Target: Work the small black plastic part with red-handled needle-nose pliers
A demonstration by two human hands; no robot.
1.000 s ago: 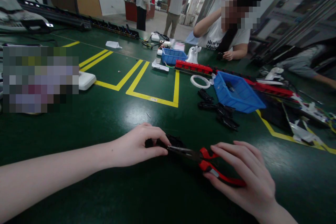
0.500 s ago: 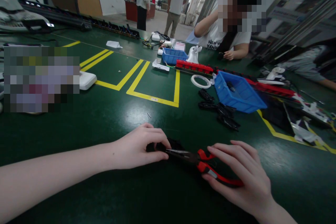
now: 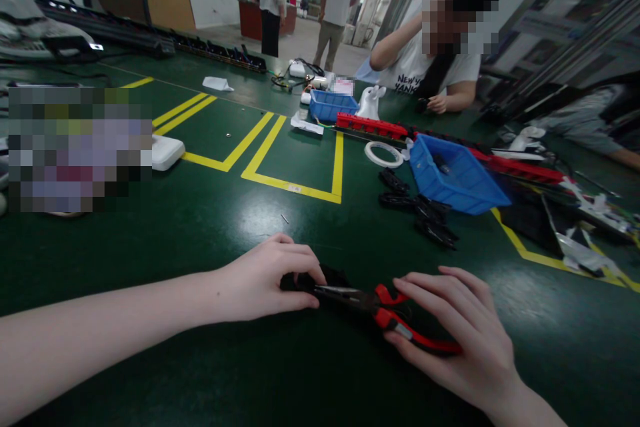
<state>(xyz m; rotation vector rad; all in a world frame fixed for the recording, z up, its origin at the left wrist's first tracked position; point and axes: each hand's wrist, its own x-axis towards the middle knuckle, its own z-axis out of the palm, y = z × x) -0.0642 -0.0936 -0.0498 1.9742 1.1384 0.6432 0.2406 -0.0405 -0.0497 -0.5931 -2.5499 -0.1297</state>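
Long-nose pliers with red handles (image 3: 369, 301) lie low over the green table, their jaws pointing left. My right hand (image 3: 467, 333) grips the handles, thumb below and fingers above. My left hand (image 3: 270, 280) pinches a small black piece (image 3: 289, 282) at the plier tips. The fingers cover much of that piece, so its kind and whether the jaws bite on it cannot be made out. More black material shows behind the jaws. A thin metal pin (image 3: 285, 218) lies on the table beyond my left hand.
To the right are black cable bundles (image 3: 419, 203), a blue bin (image 3: 457, 180) and a roll of white tape (image 3: 383, 154). A red strip (image 3: 370, 125) runs behind them. A white box (image 3: 167, 153) sits at left. Across the table a person (image 3: 435, 73) sits.
My hands and the pliers keep almost the same pose. The view has shifted very slightly, and the person across the table has moved their head a little to the right.
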